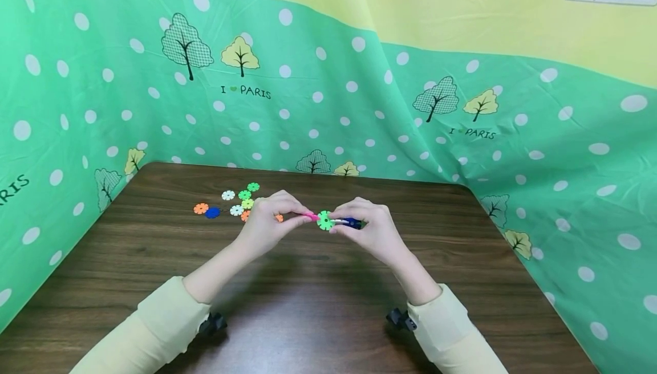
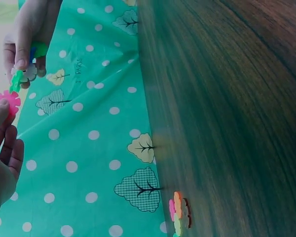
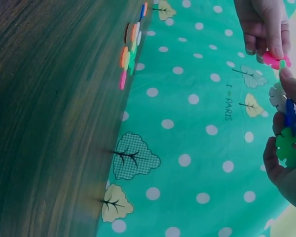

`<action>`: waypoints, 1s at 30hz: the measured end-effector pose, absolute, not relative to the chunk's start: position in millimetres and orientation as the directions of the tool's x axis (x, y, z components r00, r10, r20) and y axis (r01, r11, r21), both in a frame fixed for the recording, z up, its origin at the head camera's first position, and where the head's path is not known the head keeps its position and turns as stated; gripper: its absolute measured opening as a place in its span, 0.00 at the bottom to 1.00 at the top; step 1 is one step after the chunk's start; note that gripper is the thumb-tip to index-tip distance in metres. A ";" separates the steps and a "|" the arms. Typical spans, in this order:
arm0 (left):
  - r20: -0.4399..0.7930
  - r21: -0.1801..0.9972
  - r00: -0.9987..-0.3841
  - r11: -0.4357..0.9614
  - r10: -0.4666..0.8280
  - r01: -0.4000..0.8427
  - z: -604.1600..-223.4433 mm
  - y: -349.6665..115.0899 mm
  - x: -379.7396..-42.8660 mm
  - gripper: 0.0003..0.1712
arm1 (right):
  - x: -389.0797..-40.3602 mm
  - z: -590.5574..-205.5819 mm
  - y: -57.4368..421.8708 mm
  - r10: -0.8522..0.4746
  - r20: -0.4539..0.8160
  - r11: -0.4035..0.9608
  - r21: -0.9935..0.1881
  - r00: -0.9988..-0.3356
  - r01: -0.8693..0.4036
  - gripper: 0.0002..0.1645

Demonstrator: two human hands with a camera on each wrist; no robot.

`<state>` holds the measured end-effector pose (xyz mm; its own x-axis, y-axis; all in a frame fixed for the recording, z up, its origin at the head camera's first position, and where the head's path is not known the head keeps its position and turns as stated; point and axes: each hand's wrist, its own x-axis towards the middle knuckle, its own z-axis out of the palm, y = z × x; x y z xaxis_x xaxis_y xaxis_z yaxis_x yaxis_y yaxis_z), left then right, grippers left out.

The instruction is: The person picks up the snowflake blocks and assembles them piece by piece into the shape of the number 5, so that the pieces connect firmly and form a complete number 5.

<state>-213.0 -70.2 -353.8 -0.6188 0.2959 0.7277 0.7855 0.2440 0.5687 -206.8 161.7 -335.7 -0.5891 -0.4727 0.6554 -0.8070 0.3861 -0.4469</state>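
Observation:
Above the table both hands meet over a short chain of notched interlocking discs. My left hand [image 1: 267,220] pinches a pink interlocking disc [image 2: 13,102] between thumb and fingers. Its edge meets a light green disc [image 1: 325,220] at the chain's end. With thumb and fingers, my right hand [image 1: 373,227] grips the chain near that green disc. Beyond it in the right wrist view follow a white disc [image 3: 277,96], a blue disc [image 3: 290,117] and a darker green disc [image 3: 289,147], set edge into edge. Fingers partly hide the joints.
Several loose discs lie left of the hands, among them an orange disc [image 1: 201,208], a blue disc [image 1: 213,212] and a white disc [image 1: 228,195]. The left hand covers part of this group. Around the brown wooden table [image 1: 318,317] hangs a green dotted cloth [image 1: 318,114].

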 end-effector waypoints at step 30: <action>0.785 0.513 -0.536 0.161 0.310 0.843 -362.3 -65.3 -214.1 0.06 | -208.7 -342.5 165.1 -0.505 0.705 0.345 -0.364 -0.498 -0.865 0.14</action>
